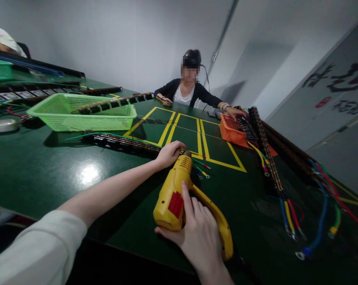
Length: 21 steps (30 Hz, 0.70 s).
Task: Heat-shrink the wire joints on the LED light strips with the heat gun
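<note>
My right hand point(201, 227) grips a yellow heat gun point(176, 194) with a red label, its index finger stretched along the body. The gun's nozzle points away from me, towards the wire ends. Just beside the nozzle, my left hand point(170, 153) is curled over the end of a dark wire harness point(125, 143) lying on the table. Beyond its fingers, thin wires with ring terminals point(206, 175) stick out to the right. The exact finger hold is partly hidden.
A green mesh basket point(86, 123) with a harness in it stands left on the green table point(107, 186). Opposite, a co-worker point(185, 87) reaches to an orange basket point(234, 132). Harnesses with coloured cables point(290, 217) lie right. Yellow tape point(202, 138) marks the middle.
</note>
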{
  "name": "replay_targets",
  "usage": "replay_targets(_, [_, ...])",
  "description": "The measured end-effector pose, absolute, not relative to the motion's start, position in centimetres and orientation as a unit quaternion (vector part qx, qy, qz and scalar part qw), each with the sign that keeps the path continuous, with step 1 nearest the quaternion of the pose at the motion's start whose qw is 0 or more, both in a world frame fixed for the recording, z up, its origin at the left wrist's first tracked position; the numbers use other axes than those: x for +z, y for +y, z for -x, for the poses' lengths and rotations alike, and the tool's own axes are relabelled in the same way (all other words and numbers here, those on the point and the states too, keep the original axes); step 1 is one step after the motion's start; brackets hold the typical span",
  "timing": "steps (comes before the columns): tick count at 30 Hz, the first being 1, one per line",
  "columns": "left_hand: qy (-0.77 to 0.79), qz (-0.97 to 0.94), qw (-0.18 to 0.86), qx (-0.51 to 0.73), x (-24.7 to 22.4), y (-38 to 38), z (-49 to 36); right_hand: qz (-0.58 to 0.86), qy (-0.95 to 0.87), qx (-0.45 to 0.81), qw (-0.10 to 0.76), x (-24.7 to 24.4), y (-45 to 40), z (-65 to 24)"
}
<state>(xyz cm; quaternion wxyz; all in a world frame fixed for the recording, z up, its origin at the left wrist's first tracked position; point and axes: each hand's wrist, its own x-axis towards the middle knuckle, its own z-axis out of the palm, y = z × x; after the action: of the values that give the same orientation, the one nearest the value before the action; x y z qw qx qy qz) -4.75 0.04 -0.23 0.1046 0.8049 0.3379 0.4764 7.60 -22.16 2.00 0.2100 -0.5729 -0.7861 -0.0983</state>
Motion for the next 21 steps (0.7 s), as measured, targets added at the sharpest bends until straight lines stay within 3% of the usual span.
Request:
replay_targets(6, [0.346,-0.779,0.166,0.496,-0.2,0.1,4.9,0.586,-0.78,-0.083,0.203,2.5,-22.3,-6.9])
replay_targets(21, [0.366,-0.776,0.157,0.489,0.5,-0.7,4.8,0.611,-0.755,-0.121,0.204,2.0,-22.8,-9.8])
